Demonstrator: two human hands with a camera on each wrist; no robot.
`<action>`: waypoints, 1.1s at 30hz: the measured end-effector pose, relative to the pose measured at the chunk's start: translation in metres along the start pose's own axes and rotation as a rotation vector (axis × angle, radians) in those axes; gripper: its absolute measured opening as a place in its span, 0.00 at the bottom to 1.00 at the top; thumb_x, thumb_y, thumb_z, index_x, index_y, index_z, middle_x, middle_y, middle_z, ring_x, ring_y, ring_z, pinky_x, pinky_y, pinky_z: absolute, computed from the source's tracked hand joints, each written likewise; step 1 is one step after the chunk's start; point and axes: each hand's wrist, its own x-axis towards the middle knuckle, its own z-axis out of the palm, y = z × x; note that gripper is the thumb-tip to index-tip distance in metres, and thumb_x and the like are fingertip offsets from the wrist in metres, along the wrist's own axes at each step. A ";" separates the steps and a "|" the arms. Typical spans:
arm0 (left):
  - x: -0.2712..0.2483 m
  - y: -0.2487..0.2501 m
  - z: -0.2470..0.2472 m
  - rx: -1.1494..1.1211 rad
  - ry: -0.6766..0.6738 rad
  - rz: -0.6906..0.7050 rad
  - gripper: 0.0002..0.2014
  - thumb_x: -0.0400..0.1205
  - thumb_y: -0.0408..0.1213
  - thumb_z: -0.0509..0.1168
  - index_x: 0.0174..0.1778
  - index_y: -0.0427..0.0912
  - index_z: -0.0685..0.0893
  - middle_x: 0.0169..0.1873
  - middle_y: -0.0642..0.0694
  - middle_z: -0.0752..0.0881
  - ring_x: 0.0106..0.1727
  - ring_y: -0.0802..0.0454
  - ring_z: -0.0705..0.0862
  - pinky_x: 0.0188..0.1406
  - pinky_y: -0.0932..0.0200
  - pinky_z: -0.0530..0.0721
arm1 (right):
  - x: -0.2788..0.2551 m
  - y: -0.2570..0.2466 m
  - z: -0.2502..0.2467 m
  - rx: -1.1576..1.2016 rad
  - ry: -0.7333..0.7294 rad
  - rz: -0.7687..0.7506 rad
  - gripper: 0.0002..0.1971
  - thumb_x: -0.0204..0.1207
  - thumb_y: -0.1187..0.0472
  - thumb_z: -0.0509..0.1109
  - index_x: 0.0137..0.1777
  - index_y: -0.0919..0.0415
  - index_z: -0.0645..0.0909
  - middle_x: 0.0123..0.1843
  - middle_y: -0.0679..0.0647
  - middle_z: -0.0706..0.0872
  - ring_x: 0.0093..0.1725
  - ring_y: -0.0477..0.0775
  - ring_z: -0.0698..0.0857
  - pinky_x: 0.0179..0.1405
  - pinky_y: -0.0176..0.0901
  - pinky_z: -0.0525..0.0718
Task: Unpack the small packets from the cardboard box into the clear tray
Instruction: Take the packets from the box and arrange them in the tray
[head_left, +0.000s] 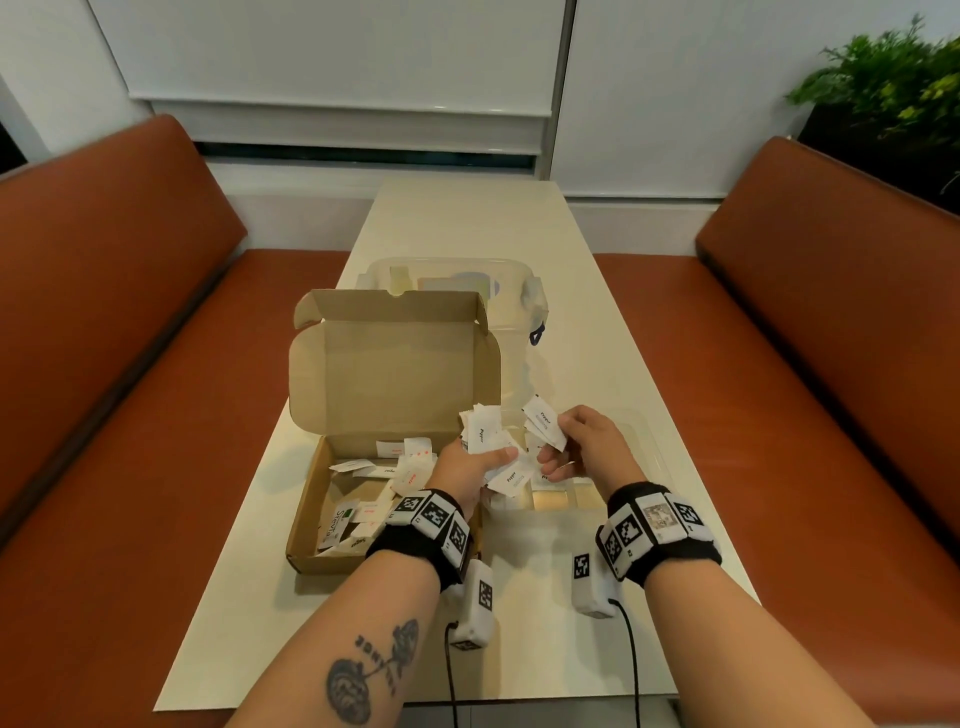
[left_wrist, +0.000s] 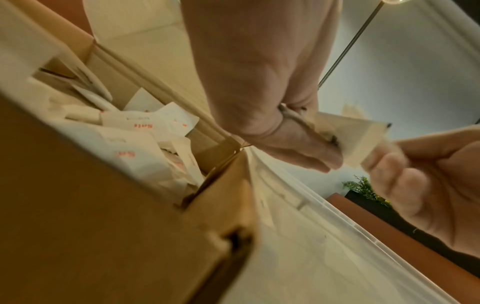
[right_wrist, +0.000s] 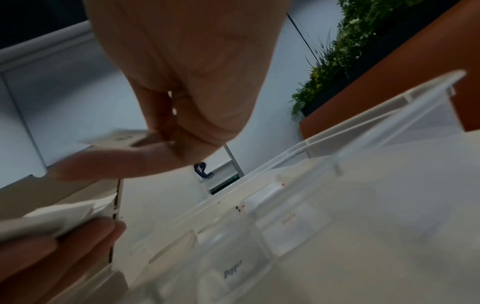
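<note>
Fingers (head_left: 501, 457) of the left hand (head_left: 467, 470) curl around a bunch of white packets (head_left: 485, 431) above the seam between box and tray, while the right hand (head_left: 587, 447) pinches a single "Pepper" packet (head_left: 543, 421) between thumb and fingertips, just over the tray. On the tabletop (head_left: 467, 218), the open cardboard box (head_left: 395, 364) sits toward the left edge with its lid raised; many packets (head_left: 374, 499) remain scattered inside, some marked "Salt" in red and others "Sugar". The clear tray (head_left: 644, 441) lies immediately right of the box, nearer the right edge, and the right wrist view shows a few packets (right_wrist: 233, 271) already lying in its compartments. The job appears to be in its middle stretch: some packets transferred, one handful in transit, a large share yet to be lifted out. A lidded clear container (head_left: 519, 291) stands behind the box toward the far end. Both hands block most of the tray in the head view, so its dividers and fill cannot be counted there. Both wrist views are blurred, and the number of packets in the left hand's bunch cannot be made out.
</note>
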 end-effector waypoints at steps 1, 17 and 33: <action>0.000 0.000 0.000 -0.006 -0.002 0.004 0.13 0.77 0.23 0.69 0.58 0.34 0.82 0.48 0.38 0.87 0.42 0.45 0.87 0.27 0.60 0.83 | -0.002 -0.001 0.000 0.005 -0.054 0.018 0.11 0.85 0.65 0.54 0.44 0.67 0.74 0.27 0.64 0.85 0.20 0.58 0.82 0.19 0.40 0.83; 0.000 0.000 0.005 -0.021 -0.023 0.022 0.16 0.81 0.28 0.66 0.65 0.34 0.80 0.54 0.35 0.86 0.46 0.42 0.87 0.27 0.58 0.86 | -0.006 0.009 0.006 0.052 -0.154 0.112 0.11 0.87 0.63 0.52 0.45 0.65 0.73 0.32 0.68 0.88 0.28 0.61 0.89 0.28 0.45 0.90; 0.005 -0.002 0.004 -0.094 -0.004 -0.025 0.18 0.79 0.22 0.67 0.66 0.35 0.78 0.55 0.37 0.87 0.52 0.39 0.88 0.36 0.49 0.91 | 0.006 0.014 -0.008 -0.166 0.219 -0.083 0.06 0.79 0.64 0.68 0.43 0.66 0.79 0.35 0.57 0.88 0.24 0.52 0.87 0.26 0.38 0.86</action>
